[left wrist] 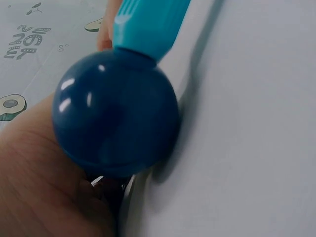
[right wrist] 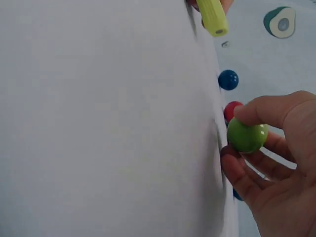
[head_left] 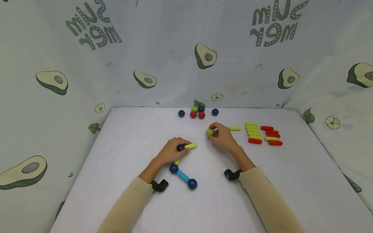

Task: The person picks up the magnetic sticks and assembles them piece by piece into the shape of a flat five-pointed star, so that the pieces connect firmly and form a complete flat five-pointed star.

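- Between fingers of the right hand: green ball, pinched; likely light, rigid, slippery; best held mid-girth.
- Within left hand fingers: navy ball with yellow rod, grasped.

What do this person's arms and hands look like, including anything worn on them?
The left sleeve and right sleeve are plain beige, ending short of the hands. A small, black, bent piece sticks out near each sleeve's end: left piece, right piece. The left hand and right hand wear no gloves.
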The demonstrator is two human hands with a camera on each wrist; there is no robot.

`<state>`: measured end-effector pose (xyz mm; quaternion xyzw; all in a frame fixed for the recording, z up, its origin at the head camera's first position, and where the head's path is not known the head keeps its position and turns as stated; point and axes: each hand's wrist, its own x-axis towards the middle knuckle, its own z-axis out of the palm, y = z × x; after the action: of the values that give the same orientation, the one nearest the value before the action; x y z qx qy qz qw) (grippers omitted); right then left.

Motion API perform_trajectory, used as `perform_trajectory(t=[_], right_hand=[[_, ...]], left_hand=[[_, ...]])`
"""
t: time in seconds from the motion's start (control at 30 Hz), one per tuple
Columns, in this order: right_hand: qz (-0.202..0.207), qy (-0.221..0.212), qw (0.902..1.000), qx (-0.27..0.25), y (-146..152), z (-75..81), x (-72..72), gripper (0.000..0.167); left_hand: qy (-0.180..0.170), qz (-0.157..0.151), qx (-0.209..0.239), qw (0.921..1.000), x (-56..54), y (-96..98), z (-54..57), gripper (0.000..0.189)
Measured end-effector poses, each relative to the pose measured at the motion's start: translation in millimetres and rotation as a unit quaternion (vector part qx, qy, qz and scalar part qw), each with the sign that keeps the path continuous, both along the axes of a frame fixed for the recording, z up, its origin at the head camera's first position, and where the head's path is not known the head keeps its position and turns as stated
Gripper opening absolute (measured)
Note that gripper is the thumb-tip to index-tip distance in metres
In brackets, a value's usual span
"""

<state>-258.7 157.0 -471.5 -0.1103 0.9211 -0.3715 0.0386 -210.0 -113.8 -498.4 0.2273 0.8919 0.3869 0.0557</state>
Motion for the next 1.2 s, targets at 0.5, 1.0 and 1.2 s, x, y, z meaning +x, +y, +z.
perform_trajectory(t=[0.5,1.0,1.2], right_hand=[[0.064,-0.023,0.9972,-0.033,-17,-1.3,47.2,0.037],[0.063,-0.012,0.9977,-0.023,-16,-1.0,51.9,0.034],[0.003,0.007,1.0000,-0.003,6,0.3,35.7,0.031]], left_hand=[[0.006,-0.009,-0.005,0.9999,-0.7,-2.1,3.7,0.033],[0.014,0.003,-0.031,0.9994,-4.1,-1.8,2.1,0.030],[0.012,-0.004,-0.036,0.9993,-1.0,-1.9,5.4,0.045]])
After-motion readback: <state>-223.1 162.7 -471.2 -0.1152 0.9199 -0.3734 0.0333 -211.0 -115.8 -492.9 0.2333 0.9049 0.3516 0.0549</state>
